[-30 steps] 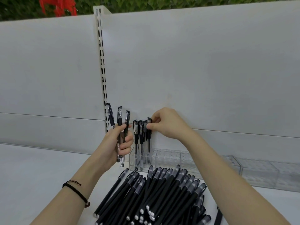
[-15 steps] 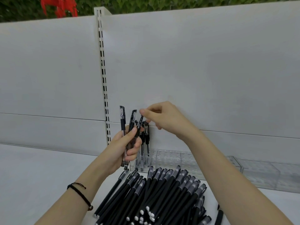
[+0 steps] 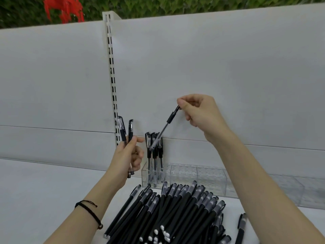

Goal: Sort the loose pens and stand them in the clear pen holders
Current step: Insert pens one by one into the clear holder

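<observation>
Right hand (image 3: 200,115) pinches a tilted pen (image 3: 163,129) above the holder (image 3: 211,175); left hand (image 3: 126,155) grips two pens (image 3: 123,132).

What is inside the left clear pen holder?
A few black-capped pens stand upright in the left end of the clear pen holder. The loose black pens piled in front cover part of its base.

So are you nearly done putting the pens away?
Not nearly. A few pens stand in the holder. The right hand pinches one pen above them; the left hand holds two pens. The big pile of black pens lies loose.
</observation>
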A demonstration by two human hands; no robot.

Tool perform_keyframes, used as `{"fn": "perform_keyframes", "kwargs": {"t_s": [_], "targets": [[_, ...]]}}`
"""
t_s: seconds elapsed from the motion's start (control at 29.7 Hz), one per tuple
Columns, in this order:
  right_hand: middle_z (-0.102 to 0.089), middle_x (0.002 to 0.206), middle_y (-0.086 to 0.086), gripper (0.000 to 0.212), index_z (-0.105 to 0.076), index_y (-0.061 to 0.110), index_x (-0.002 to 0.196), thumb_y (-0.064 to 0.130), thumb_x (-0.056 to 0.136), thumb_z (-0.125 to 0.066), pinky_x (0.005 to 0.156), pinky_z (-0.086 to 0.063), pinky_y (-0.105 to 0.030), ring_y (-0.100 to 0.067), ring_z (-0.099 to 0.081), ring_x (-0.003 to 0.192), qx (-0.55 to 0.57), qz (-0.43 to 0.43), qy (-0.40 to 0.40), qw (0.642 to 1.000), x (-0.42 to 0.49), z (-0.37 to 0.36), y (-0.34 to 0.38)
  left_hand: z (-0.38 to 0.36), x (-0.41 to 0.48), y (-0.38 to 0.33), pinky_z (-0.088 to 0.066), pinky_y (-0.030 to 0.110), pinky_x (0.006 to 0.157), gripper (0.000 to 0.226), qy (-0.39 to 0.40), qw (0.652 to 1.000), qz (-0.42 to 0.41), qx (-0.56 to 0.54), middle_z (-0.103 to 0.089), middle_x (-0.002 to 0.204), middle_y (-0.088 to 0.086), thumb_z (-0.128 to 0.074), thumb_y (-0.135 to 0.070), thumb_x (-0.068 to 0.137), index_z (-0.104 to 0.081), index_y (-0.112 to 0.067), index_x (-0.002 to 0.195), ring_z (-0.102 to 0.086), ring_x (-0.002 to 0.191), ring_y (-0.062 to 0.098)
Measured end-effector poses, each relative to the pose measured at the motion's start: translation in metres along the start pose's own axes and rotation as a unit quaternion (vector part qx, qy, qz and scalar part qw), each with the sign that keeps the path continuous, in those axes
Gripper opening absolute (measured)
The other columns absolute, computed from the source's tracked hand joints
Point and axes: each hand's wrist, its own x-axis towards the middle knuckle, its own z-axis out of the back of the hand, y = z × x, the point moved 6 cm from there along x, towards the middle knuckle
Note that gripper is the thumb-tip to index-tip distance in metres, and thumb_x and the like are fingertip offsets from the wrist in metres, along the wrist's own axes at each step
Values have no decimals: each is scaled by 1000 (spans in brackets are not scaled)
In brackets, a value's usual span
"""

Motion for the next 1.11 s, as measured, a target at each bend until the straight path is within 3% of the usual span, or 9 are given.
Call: {"fn": "perform_keyframes", "kwargs": {"t_s": [0.13,0.34,0.5,0.74,0.87,1.01,1.11], "targets": [[-62,71,3,8,-68,18,81,16,89,-67,52,-39,-16,-3,-48,49,-137,10,58,989,1,-7,-7,4,1,0,-15,12,33,28,-40,998,17,-49,-26,46,-8,-41,-39,101,-47,-14,90,-19,34,5],[-63,77,6,5,-71,17,88,20,89,-67,62,-41,-17,0,-52,64,-234,31,70,969,-4,-23,-13,-8,-1,3,-11,9,35,45,11,993,68,-100,-23,47,-5,-31,-60,96,-44,-18,85,-15,32,5],[-61,71,12,6,-72,15,87,20,87,-69,57,-40,-12,3,-53,62,-226,31,76,971,-4,-26,-12,-12,0,7,-8,13,35,67,51,991,91,-85,-17,51,-2,-26,-50,98,-50,-25,40,-14,33,6],[-65,76,4,4,-72,16,86,20,87,-70,60,-43,-17,-1,-53,64,-198,24,74,977,-3,-25,-12,-13,-2,6,-7,13,37,64,55,989,95,-101,-18,49,-3,-27,-42,98,-50,-24,41,-14,33,6],[-61,72,9,5,-71,16,86,21,87,-69,60,-42,-16,0,-53,63,-214,31,81,973,-4,-28,-13,-12,-2,6,-12,10,33,42,52,986,92,-132,-25,48,-2,-28,-32,98,-44,-18,62,-17,32,6],[-62,74,8,7,-72,15,88,22,87,-70,57,-39,-15,0,-53,65,-228,25,86,970,-3,-25,-13,-12,-1,11,-12,13,31,56,63,987,115,-92,-18,51,-2,-29,-32,97,-42,-18,45,-15,33,7],[-63,76,4,6,-72,15,87,20,87,-69,56,-40,-16,-1,-52,62,-228,7,113,967,-4,-24,-16,-14,-1,11,-11,14,33,50,61,988,117,-79,-18,53,0,-31,-30,98,-42,-16,51,-15,35,7]]}}
